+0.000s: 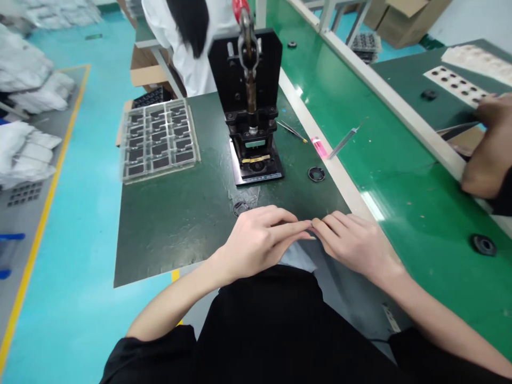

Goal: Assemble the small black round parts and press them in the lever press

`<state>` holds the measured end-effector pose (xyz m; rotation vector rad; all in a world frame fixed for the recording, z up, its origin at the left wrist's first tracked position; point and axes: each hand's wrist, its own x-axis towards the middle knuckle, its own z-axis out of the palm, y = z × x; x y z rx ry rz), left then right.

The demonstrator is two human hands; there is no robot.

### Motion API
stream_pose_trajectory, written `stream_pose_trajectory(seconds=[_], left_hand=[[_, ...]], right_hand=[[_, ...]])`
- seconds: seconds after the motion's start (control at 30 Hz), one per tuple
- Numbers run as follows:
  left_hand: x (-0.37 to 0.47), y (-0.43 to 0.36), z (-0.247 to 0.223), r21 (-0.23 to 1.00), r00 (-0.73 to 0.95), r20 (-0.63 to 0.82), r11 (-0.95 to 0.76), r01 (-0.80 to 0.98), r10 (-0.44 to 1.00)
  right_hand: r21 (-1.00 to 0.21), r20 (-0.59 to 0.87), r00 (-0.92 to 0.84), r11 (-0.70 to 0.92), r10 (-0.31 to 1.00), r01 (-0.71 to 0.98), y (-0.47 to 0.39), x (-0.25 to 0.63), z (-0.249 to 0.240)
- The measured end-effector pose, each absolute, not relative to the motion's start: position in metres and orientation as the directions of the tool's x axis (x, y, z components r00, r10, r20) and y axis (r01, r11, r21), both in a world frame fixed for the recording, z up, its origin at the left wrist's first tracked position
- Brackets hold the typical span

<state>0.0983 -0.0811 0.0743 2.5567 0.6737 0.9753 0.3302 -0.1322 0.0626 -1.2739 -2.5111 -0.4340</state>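
Observation:
Over the near edge of the dark green table point(160, 229), my left hand point(260, 240) and my right hand point(352, 240) meet at the fingertips. Both are closed in a pinch; whatever lies between the fingers is hidden or too small to name. Just beyond my left hand, a round black part point(240, 208) lies partly behind the knuckles. A black hand press point(250, 80) with a chain at its top stands farther back, and a yellow strip point(256, 159) lies across its base. To the right of the press is a black ring-shaped part point(316, 174).
A clear tray point(160, 164) of black pieces sits at the table's left. Tweezers point(292, 130), a pink label point(319, 147) and a thin syringe-like tool point(344, 143) lie right of the press. Beyond the green conveyor point(384, 165) is a co-worker's hand point(490, 138); another person point(192, 42) is behind the press.

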Motion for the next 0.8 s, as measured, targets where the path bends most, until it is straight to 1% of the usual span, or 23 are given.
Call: stream_pose_trajectory(seconds=[0.13, 0.2, 0.27, 0.33, 0.4, 0.5, 0.57, 0.63, 0.7, 0.8], left_hand=[[0.104, -0.085, 0.076, 0.335, 0.692, 0.521, -0.865, 0.373, 0.5], [0.103, -0.087, 0.078, 0.326, 0.694, 0.518, -0.865, 0.381, 0.5], [0.098, -0.088, 0.078, 0.356, 0.673, 0.532, -0.857, 0.372, 0.513], [0.086, -0.087, 0.072, 0.407, 0.618, 0.545, -0.823, 0.396, 0.567], [0.069, -0.082, 0.061, 0.441, 0.519, 0.529, -0.74, 0.507, 0.671], [0.041, -0.07, 0.035, 0.407, 0.385, 0.422, -0.551, 0.729, 0.821], [0.029, -0.064, 0.018, 0.373, 0.368, 0.337, -0.482, 0.793, 0.867], [0.023, -0.062, 0.006, 0.376, 0.386, 0.288, -0.474, 0.796, 0.877], [0.023, -0.063, -0.001, 0.41, 0.403, 0.274, -0.485, 0.773, 0.873], [0.023, -0.066, -0.004, 0.486, 0.406, 0.279, -0.493, 0.722, 0.87]], right_hand=[[0.104, 0.405, -0.567, 0.58, 0.717, 0.808, -0.134, 0.331, 0.058], [0.077, 0.398, -0.55, 0.571, 0.734, 0.817, -0.135, 0.334, 0.052], [0.032, 0.412, -0.527, 0.565, 0.744, 0.824, -0.135, 0.338, 0.046], [-0.084, 0.449, -0.47, 0.56, 0.76, 0.824, -0.134, 0.342, 0.042], [-0.273, 0.489, -0.356, 0.527, 0.797, 0.805, -0.128, 0.344, 0.04], [-0.569, 0.483, -0.114, 0.41, 0.868, 0.713, -0.105, 0.336, 0.038], [-0.704, 0.441, -0.012, 0.354, 0.897, 0.615, -0.079, 0.322, 0.035], [-0.78, 0.413, 0.005, 0.351, 0.911, 0.518, -0.048, 0.305, 0.03], [-0.806, 0.411, -0.024, 0.375, 0.911, 0.457, -0.016, 0.287, 0.024], [-0.8, 0.376, -0.075, 0.364, 0.924, 0.476, 0.021, 0.267, 0.017]])
